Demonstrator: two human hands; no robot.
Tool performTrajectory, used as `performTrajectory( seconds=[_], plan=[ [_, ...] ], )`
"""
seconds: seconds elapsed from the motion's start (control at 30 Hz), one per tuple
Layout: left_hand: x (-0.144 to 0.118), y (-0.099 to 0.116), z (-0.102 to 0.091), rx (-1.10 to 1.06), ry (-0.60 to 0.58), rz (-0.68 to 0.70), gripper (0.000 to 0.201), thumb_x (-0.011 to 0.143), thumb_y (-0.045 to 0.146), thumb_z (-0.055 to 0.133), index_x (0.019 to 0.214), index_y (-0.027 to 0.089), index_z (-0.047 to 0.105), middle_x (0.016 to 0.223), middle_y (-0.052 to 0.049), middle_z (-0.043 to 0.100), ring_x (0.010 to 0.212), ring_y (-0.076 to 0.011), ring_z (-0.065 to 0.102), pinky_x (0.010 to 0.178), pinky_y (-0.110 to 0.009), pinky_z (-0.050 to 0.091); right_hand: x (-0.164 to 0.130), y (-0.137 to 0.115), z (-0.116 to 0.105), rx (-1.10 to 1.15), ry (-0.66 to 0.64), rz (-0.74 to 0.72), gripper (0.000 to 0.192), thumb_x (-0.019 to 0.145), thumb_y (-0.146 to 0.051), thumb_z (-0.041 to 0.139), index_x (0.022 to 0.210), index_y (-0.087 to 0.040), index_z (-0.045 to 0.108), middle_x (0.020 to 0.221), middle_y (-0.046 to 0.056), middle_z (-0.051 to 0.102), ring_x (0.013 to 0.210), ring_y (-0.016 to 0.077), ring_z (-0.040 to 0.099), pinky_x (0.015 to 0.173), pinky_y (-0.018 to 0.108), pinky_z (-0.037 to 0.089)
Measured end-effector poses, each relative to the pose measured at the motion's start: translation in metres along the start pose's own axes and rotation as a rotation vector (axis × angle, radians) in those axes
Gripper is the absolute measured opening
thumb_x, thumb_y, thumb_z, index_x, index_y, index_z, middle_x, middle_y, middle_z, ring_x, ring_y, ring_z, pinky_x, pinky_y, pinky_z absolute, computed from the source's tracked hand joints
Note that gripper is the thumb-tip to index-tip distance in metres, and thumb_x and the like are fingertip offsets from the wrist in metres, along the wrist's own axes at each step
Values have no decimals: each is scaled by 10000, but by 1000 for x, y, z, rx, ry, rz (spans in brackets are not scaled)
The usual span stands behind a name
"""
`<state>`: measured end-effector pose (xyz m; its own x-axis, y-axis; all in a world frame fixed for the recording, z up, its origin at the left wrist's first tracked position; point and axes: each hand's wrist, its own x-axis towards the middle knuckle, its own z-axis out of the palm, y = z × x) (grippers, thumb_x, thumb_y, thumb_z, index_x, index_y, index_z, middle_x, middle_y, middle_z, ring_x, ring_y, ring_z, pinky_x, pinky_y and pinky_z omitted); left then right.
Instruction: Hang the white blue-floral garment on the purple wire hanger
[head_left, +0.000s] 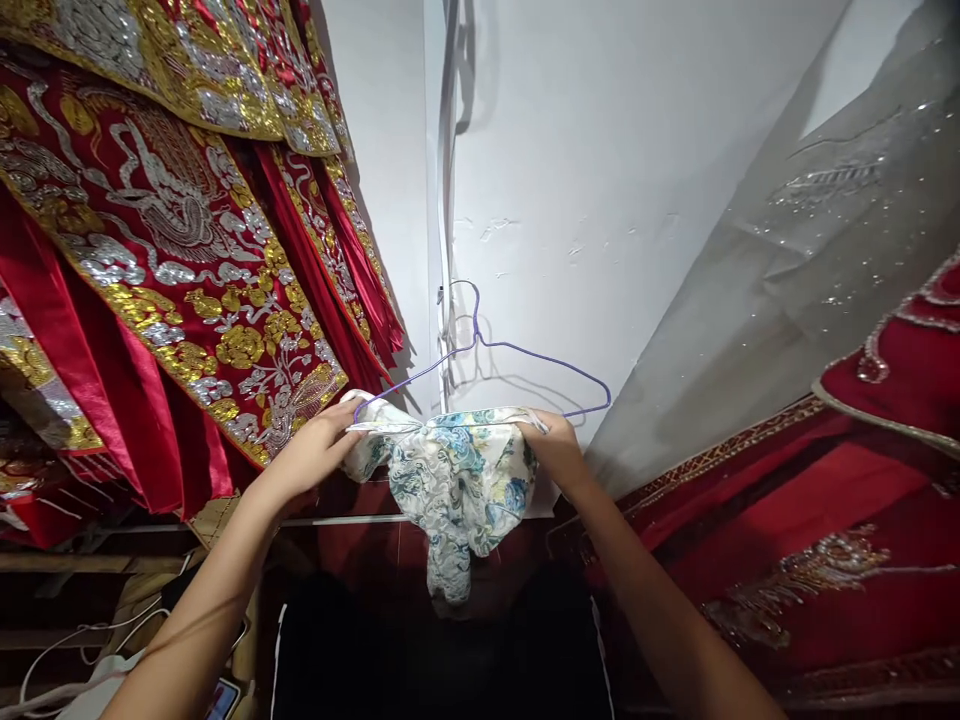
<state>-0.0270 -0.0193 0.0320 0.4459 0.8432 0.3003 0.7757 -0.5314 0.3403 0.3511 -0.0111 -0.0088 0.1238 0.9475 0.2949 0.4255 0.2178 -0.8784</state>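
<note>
A purple wire hanger (517, 355) carried the floral cloth (450, 480) — the cloth was draped over its lower bar and hung down in a bunched fold. The hanger's hook sat against a thin vertical strip (442, 200) on the white wall (600, 180) — how it was fastened could not be told.

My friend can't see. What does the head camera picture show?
Two hands, left hand and right hand, hold a floral cloth draped on a purple wire hanger before a white wall. Red and gold embroidered robes hang alongside.
</note>
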Motion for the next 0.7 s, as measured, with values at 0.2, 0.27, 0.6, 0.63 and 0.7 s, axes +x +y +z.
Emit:
performTrajectory(
  seconds=[0.2, 0.27, 0.6, 0.63, 0.7],
  plan=[
    [-3, -4, -13, -41, 35, -7, 349, 964, 461, 491, 942, 210, 733, 1479, -73, 541, 1389, -283, 481, 1178, -437, 373, -2, 2, 5, -26, 34, -18, 219, 726, -339, 527, 590, -210, 415, 592, -32, 384, 620, 132, 332, 539, 246, 294],
    [-6, -3, -16, -45, 63, -13, 324, 953, 451, 512, 867, 212, 712, 1476, -75, 543, 1386, -292, 482, 1173, -453, 376, 0, 4, 7, -29, 54, -11, 225, 724, -331, 537, 589, -211, 402, 586, -34, 366, 614, 131, 323, 531, 246, 282],
    [37, 25, 3, -187, 291, 29, 202, 944, 309, 496, 1075, 211, 614, 1228, -94, 686, 1197, -268, 617, 1027, -450, 484, -28, -2, 29, 68, -141, -132, 171, 788, -292, 478, 634, -219, 458, 598, -31, 439, 607, 149, 411, 567, 261, 358],
    [40, 23, 6, -212, 306, 15, 255, 952, 299, 479, 1164, 215, 593, 1166, -84, 703, 1126, -253, 650, 976, -425, 512, -29, -3, 26, 63, -180, -159, 154, 791, -287, 477, 656, -215, 498, 614, -25, 477, 618, 154, 442, 585, 265, 377],
    [44, 17, 10, -223, 311, 28, 327, 968, 284, 453, 1268, 221, 568, 1156, -76, 702, 1078, -236, 664, 946, -395, 520, -28, -7, 16, 36, -242, -198, 152, 792, -281, 488, 761, -201, 613, 716, 1, 596, 694, 176, 534, 658, 277, 432]
  ],
)
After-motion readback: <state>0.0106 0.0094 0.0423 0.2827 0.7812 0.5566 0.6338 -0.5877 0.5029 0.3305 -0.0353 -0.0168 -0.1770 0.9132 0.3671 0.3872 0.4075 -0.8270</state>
